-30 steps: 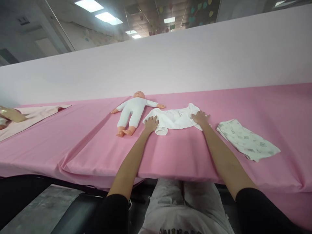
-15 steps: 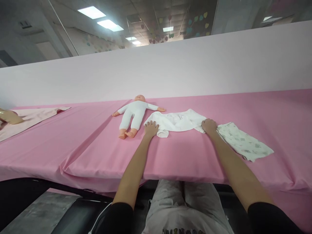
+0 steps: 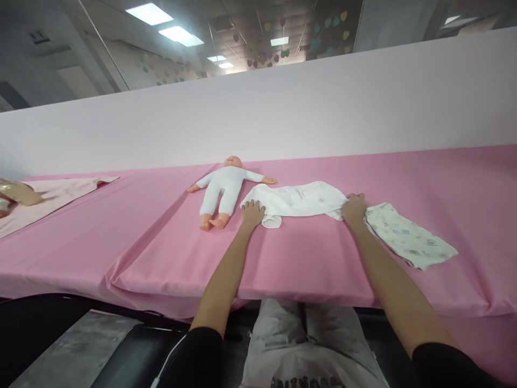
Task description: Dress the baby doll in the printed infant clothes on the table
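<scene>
A white baby garment (image 3: 297,198) lies stretched out flat on the pink table cover (image 3: 161,248). My left hand (image 3: 252,212) rests on its left end with fingers spread, pressing it down. My right hand (image 3: 354,207) is at its right end, fingers curled over the cloth's edge. A baby doll (image 3: 224,188) in a white suit lies on its back just left of the garment. A folded patterned cloth (image 3: 407,240) lies right beside my right hand.
A pale pink wall panel (image 3: 283,108) runs behind the table. At the far left lie a light pink cloth (image 3: 52,196) and part of another doll (image 3: 16,193). The table's near edge is just in front of my lap.
My right hand slid to the right along the white garment, drawing it out longer and flatter, up against the patterned cloth. My left hand stayed on the left end.
</scene>
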`<state>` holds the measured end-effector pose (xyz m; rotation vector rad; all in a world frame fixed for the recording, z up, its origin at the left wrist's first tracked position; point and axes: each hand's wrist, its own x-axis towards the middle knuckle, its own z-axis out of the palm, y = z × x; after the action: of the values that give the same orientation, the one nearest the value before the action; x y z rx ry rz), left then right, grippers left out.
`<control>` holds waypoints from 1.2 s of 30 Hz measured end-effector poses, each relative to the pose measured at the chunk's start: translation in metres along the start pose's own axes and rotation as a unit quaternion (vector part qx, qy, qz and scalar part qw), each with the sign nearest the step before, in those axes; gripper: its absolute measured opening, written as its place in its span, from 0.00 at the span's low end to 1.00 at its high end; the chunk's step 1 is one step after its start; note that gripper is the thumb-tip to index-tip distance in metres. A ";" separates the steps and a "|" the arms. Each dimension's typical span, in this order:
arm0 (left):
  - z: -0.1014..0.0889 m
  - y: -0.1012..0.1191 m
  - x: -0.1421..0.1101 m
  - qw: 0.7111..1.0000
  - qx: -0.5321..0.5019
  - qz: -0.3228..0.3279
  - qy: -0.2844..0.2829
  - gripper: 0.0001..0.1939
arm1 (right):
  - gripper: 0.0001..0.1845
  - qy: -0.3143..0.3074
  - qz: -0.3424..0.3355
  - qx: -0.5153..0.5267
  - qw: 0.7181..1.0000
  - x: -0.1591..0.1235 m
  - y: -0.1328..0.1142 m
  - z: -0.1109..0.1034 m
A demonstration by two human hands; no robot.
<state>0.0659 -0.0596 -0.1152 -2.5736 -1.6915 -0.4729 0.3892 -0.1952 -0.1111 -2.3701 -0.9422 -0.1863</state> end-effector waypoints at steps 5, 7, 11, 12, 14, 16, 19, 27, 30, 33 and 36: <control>-0.004 0.004 -0.005 1.000 -0.017 0.018 0.014 0.19 | 0.19 0.005 0.006 -0.010 1.000 -0.006 -0.002 -0.002; -0.004 0.007 -0.006 0.999 -0.028 0.032 0.021 0.20 | 0.20 0.003 0.011 -0.008 1.000 -0.008 -0.002 -0.003; -0.005 0.012 -0.006 0.998 -0.021 0.051 0.039 0.21 | 0.19 -0.008 0.029 -0.019 0.999 -0.012 -0.003 -0.006; -0.005 0.013 -0.005 0.997 -0.013 0.052 0.047 0.21 | 0.18 -0.017 0.029 -0.024 0.999 -0.013 -0.003 -0.007; -0.005 0.014 -0.005 0.997 0.003 0.046 0.067 0.22 | 0.16 -0.042 0.020 -0.031 0.998 -0.013 -0.004 -0.008; -0.007 0.013 -0.006 0.996 0.013 0.035 0.079 0.22 | 0.14 -0.062 0.013 -0.033 0.997 -0.013 -0.006 -0.009; -0.009 0.009 -0.007 0.996 0.023 0.020 0.086 0.22 | 0.13 -0.080 0.017 -0.040 0.996 -0.011 -0.009 -0.009; -0.017 -0.007 -0.008 0.993 0.044 -0.013 0.108 0.22 | 0.14 -0.115 -0.013 -0.067 0.991 -0.011 -0.014 -0.010; -0.020 -0.010 -0.009 0.993 0.044 -0.022 0.108 0.22 | 0.16 -0.114 -0.024 -0.089 0.989 -0.014 -0.016 -0.010; -0.022 -0.014 -0.010 0.990 0.051 -0.052 0.123 0.23 | 0.17 -0.100 -0.022 -0.115 0.988 -0.017 -0.018 -0.011; -0.022 -0.018 -0.010 0.985 0.061 -0.078 0.141 0.22 | 0.18 -0.085 -0.018 -0.137 0.987 -0.020 -0.020 -0.012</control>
<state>0.0411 -0.0652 -0.0990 -2.1786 -1.7642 -0.6814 0.3622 -0.2021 -0.0989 -2.6552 -1.1005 -0.1375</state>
